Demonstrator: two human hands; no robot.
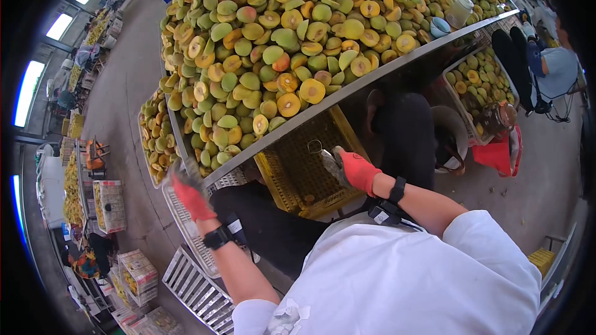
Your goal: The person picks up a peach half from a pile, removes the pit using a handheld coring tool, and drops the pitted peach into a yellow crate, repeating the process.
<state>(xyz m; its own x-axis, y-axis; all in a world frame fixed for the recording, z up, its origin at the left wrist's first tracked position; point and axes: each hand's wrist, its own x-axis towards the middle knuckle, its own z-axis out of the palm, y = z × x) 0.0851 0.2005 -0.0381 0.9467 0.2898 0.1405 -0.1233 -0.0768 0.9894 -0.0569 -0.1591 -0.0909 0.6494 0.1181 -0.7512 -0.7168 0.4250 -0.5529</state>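
My right hand, in a red and grey work glove, is closed around a small metal tool with a wire loop at its end, likely a pitting spoon. It is held over the yellow plastic crate between my knees. My left hand, gloved the same way, is smeared by motion at the left corner of the metal-edged table, above a white crate. Halved yellow-green peaches are heaped on the table, several showing cut faces and pits.
A crate of peaches stands left of the table, another crate of fruit to the right. A jar and a blue bowl rest at the table's edge. A red bag lies on the floor. Another person sits at the right.
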